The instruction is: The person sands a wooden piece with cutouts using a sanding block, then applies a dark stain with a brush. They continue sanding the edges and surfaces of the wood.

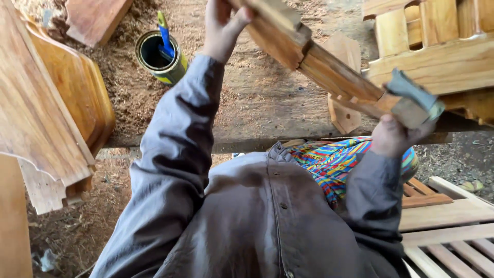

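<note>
I hold a long carved wooden piece (329,72) slanting from the top centre down to the right, above a sawdust-covered bench (257,98). My left hand (222,25) grips its upper end at the top of the view. My right hand (393,135) is at its lower end, pressing a folded grey sheet of sandpaper (414,95) against the wood. My grey shirt sleeves and a bright striped cloth (334,159) fill the lower middle of the view.
An open tin (157,51) with a blue-handled brush in it stands on the bench at upper left. Shaped wooden panels (46,113) lie at the left. A carved wooden frame (437,51) sits at upper right, and slatted wood (447,226) at lower right.
</note>
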